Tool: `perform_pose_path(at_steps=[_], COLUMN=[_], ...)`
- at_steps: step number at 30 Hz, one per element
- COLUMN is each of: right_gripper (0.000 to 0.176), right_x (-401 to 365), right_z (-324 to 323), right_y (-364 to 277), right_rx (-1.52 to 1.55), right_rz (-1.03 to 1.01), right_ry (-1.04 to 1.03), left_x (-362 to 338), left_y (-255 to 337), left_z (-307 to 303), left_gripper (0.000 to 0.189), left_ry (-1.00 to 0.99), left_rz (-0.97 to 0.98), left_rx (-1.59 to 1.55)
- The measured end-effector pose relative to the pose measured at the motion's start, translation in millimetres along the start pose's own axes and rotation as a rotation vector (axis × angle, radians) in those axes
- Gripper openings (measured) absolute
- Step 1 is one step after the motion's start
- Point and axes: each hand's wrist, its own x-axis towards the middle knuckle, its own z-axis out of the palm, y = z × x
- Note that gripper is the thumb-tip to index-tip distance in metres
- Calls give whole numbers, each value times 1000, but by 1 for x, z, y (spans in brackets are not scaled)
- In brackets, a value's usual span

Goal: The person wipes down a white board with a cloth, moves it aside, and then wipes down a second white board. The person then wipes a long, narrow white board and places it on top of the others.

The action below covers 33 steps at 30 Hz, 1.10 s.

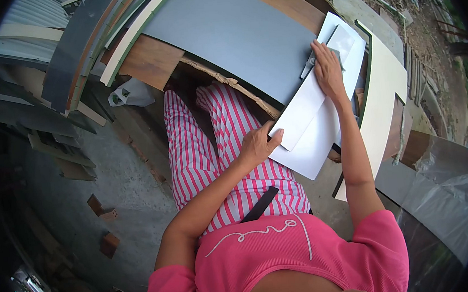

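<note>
A long white strip (303, 109) lies on a wider white sheet (315, 153), both slanting from my lap up to the right. My left hand (257, 145) pinches the strip's near left corner, thumb on top and the other fingers curled at the edge. Higher up, my right hand (327, 71) lies flat with fingers stretched over the white pieces. Under and beside its fingers shows a small shiny rectangular piece (342, 42), partly hidden. The sheets overlap the right end of a big blue-grey panel (229, 32).
Cream panels with dark edges stand to the right (388, 93) and upper left (138, 35). A brown wooden board (151, 61) lies under the blue-grey panel. A white plastic bag (132, 93) and broken brick pieces (109, 245) sit on the concrete floor. Clear plastic sheeting (443, 183) covers boards at right.
</note>
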Motion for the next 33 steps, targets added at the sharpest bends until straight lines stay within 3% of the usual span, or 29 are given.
perform_pose_path(at_steps=[3,6,7,9,13,17,19,23,29,30,32,33], right_gripper=[45,45,45,45,44,46,49,45,41,41,43,43], right_x=[68,107,106,95,21,-64,-91,-56,70,85,107,107], right_z=[33,35,34,31,27,-8,-12,-23,37,36,31,34], right_y=[124,158,145,101,12,-118,-143,-93,116,119,117,112], right_rx=[-196,-107,-108,-305,-125,80,213,150,-214,-212,-266,-265], right_rz=[112,237,234,431,304,187,77,-31,177,170,469,465], right_ry=[95,-1,1,77,140,3,-66,-119,148,153,96,97], left_x=[0,-2,-2,0,-1,-1,-1,-1,-1,0,0,-1], left_y=[0,-1,-1,-1,-3,-1,-6,-4,-9,-10,-10,-10], left_z=[-2,0,0,0,-1,0,3,3,8,8,7,7], left_gripper=[57,57,57,57,55,53,52,52,59,59,59,60], left_ry=[-41,-40,-38,-34,-42,-10,-11,-8,84,110,113,105], left_rz=[-23,-54,-56,-51,-39,24,39,58,115,117,111,104], left_rx=[21,24,34,40,44,33,64,1,48,50,52,50])
